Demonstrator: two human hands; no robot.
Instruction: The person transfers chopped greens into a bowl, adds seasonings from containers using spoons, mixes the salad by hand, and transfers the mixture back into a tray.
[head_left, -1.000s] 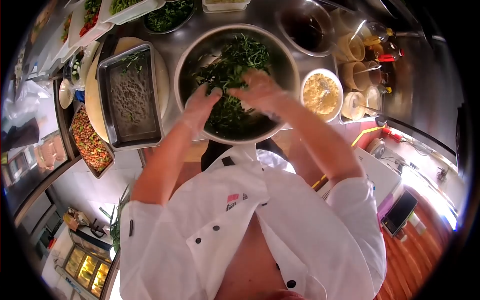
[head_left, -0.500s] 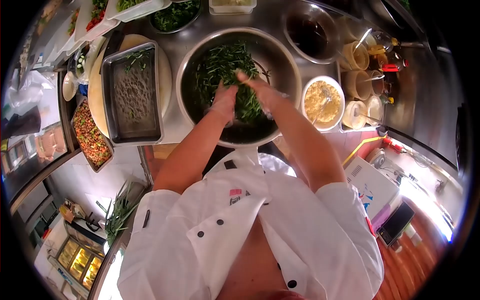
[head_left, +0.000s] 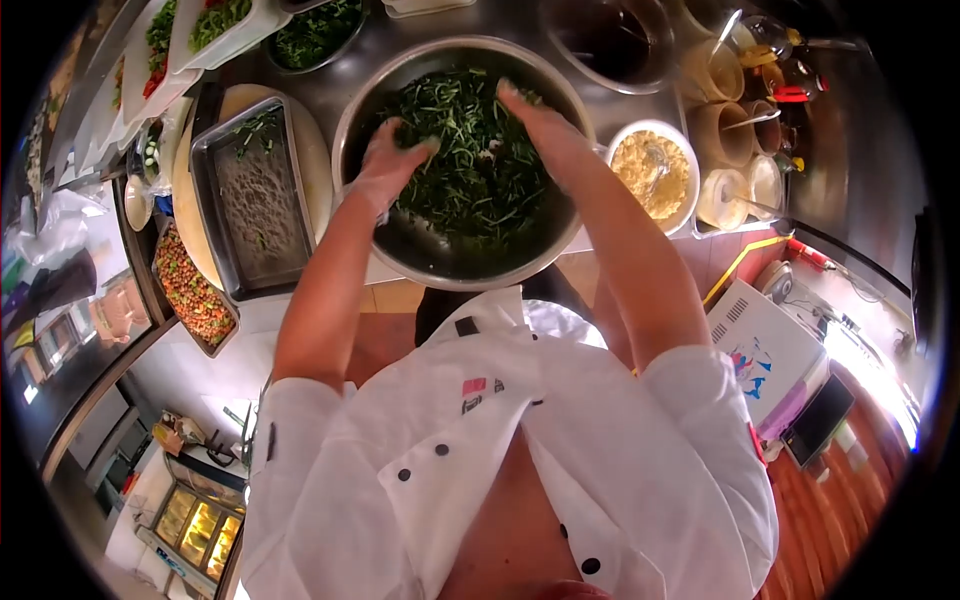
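Observation:
A large steel bowl [head_left: 362, 245] holds chopped dark green leaves [head_left: 465, 150]. My left hand [head_left: 393, 160], in a clear thin glove, is at the left side of the leaves, thumb apart from the fingers. My right hand [head_left: 543, 128], gloved too, lies along the right side of the bowl, its fingers pointing to the far edge and partly among the leaves. Between the hands the greens are spread out. Neither hand is closed round anything.
An almost empty metal tray [head_left: 255, 200] rests on a round board at the left. To the right stand a white bowl of yellowish paste [head_left: 648, 178], a bowl of dark liquid [head_left: 610, 45], sauce tubs [head_left: 722, 135] and bottles. Diced food fills another tray [head_left: 193, 290].
My hands were close together in the greens; now they are apart, left hand to the left, right hand to the right and farther in. The leaves lie spread more widely.

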